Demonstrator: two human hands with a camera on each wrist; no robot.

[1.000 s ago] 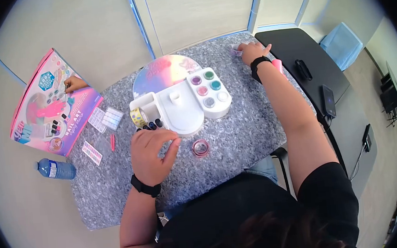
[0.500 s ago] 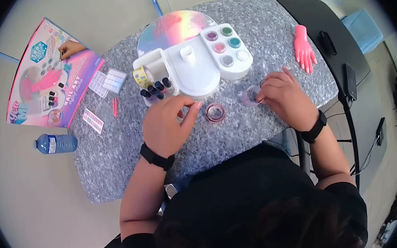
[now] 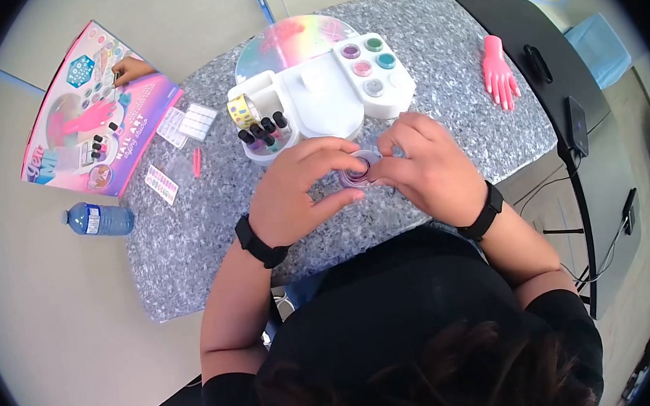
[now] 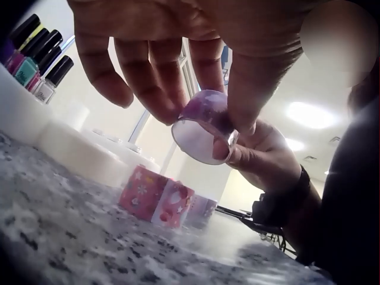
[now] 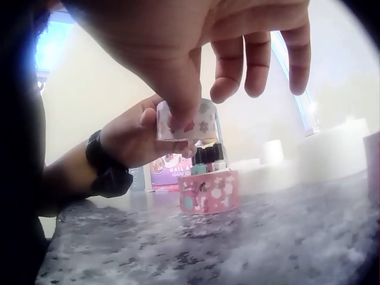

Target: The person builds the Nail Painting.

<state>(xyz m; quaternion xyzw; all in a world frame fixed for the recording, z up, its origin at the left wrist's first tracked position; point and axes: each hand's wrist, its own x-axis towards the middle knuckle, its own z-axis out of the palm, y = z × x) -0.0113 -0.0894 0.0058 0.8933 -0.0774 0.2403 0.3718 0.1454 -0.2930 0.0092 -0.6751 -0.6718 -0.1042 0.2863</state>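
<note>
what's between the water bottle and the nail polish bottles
In the head view, a small sticker sheet and a slim pink tool lie between the water bottle and the nail polish bottles.

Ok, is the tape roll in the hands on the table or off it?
Off it: the left wrist view shows the tape roll held clear above the table.

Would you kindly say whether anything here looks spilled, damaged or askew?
Nothing stands out: the held purple tape roll looks intact, the pink roll rests flat, the nail polish bottles sit in the tray, and no spill shows.
</note>
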